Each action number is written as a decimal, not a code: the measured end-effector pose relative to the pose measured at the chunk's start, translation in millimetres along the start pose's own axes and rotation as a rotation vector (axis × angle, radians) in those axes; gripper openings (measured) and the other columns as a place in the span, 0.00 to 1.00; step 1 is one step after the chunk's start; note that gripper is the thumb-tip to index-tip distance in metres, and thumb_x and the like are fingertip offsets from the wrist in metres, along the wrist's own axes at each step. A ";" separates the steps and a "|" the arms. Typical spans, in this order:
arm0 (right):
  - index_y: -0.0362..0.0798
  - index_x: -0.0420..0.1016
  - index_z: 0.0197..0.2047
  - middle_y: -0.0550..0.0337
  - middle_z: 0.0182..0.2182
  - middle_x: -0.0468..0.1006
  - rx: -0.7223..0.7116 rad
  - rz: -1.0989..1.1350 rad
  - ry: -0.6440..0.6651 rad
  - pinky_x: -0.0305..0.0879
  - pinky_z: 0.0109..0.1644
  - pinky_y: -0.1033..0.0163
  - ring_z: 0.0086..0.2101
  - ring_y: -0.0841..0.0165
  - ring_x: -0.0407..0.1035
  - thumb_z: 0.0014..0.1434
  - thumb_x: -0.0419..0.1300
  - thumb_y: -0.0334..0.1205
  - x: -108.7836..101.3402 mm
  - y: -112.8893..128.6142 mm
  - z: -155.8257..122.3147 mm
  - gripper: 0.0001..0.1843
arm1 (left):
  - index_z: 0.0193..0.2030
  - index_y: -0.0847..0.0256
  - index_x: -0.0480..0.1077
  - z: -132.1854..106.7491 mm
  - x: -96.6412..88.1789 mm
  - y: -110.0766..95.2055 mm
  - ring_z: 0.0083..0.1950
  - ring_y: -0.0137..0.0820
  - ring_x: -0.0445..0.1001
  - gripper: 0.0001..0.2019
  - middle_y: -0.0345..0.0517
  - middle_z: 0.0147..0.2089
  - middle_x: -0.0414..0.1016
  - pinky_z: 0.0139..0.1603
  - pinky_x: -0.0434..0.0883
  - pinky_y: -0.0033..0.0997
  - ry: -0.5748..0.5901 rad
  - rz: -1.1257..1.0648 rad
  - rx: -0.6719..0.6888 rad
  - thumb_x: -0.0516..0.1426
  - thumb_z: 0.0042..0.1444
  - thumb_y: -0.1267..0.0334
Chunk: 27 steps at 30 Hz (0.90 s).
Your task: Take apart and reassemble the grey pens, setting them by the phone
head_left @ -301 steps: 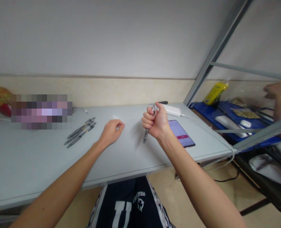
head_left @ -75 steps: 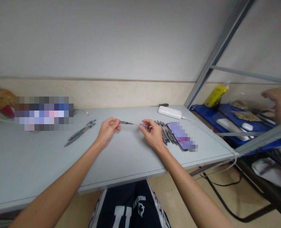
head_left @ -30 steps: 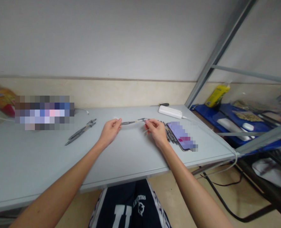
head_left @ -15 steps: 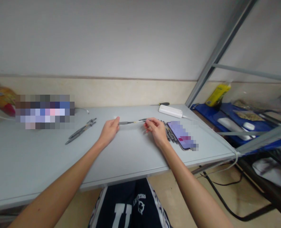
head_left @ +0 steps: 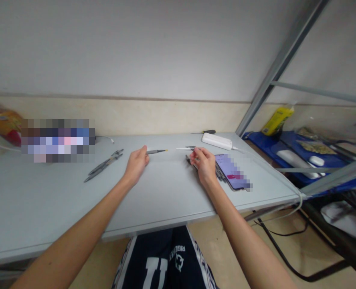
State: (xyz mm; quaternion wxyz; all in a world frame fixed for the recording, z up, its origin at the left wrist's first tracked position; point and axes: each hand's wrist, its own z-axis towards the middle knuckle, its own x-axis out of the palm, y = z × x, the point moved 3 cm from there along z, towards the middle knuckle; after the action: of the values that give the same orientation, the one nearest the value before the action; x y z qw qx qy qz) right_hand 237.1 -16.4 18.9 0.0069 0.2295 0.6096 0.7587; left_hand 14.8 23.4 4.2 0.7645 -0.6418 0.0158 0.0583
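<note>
Above the grey table (head_left: 75, 208), my left hand (head_left: 137, 162) pinches a short grey pen tip section (head_left: 156, 151) whose yellowish point faces right. Opposite it, my right hand (head_left: 204, 162) is closed on the rest of the pen, a thin refill (head_left: 184, 149) that sticks out to the left. A gap separates the two parts. Just under and right of my right hand lies a pile of grey pens (head_left: 218, 172).
Assembled pens (head_left: 104, 164) lie left of my left hand. A phone (head_left: 232, 171), a white power adapter (head_left: 216, 141) and a screwdriver (head_left: 206, 131) sit at the right back. A metal frame post (head_left: 274, 72) borders a blue-covered shelf (head_left: 289, 156) with a yellow packet (head_left: 277, 119).
My hands have drawn apart: the pen that was held in one line between them is now split into a tip section on the left and a refill part on the right.
</note>
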 end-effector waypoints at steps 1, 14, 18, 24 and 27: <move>0.46 0.69 0.24 0.65 0.18 0.69 -0.005 0.010 -0.017 0.58 0.21 0.70 0.20 0.75 0.61 0.45 0.61 0.42 -0.8 0.8 0.1 0.09 | 0.13 0.58 0.52 0.5 -0.4 0.7 0.16 0.23 0.48 0.24 0.35 0.13 0.50 0.19 0.49 0.28 -0.007 -0.003 -0.001 0.48 0.55 0.48; 0.47 0.68 0.23 0.65 0.17 0.67 -0.036 -0.022 -0.001 0.57 0.21 0.69 0.19 0.75 0.60 0.45 0.61 0.42 -0.2 1.4 -0.1 0.08 | 0.13 0.58 0.52 2.2 -1.6 3.5 0.16 0.22 0.49 0.24 0.35 0.13 0.51 0.19 0.49 0.27 -0.019 -0.003 0.004 0.48 0.55 0.49; 0.47 0.69 0.24 0.65 0.17 0.67 -0.039 -0.014 0.003 0.57 0.21 0.69 0.19 0.75 0.60 0.45 0.61 0.41 -0.1 1.1 -0.3 0.07 | 0.13 0.59 0.53 1.1 -1.1 1.9 0.16 0.22 0.49 0.24 0.35 0.13 0.51 0.19 0.49 0.27 -0.007 -0.008 0.003 0.49 0.55 0.49; 0.46 0.71 0.25 0.66 0.17 0.68 -0.037 -0.048 0.039 0.56 0.21 0.68 0.18 0.75 0.60 0.45 0.62 0.41 1.7 -0.6 -1.4 0.07 | 0.14 0.59 0.53 -0.5 0.5 -0.2 0.16 0.22 0.49 0.24 0.35 0.13 0.51 0.19 0.49 0.27 0.014 0.022 0.000 0.48 0.56 0.49; 0.46 0.72 0.26 0.66 0.17 0.68 -0.038 -0.046 0.034 0.55 0.20 0.68 0.17 0.75 0.59 0.44 0.62 0.40 1.5 -0.4 -1.5 0.07 | 0.14 0.59 0.53 -0.4 -0.1 -0.4 0.16 0.22 0.49 0.24 0.35 0.13 0.51 0.19 0.49 0.27 0.008 0.026 0.000 0.48 0.56 0.49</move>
State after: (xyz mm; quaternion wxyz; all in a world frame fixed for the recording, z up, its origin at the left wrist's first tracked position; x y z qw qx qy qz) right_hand 235.1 -17.3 18.8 0.0184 0.2023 0.6002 0.7736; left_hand 14.8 22.9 4.6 0.7635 -0.6419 0.0273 0.0654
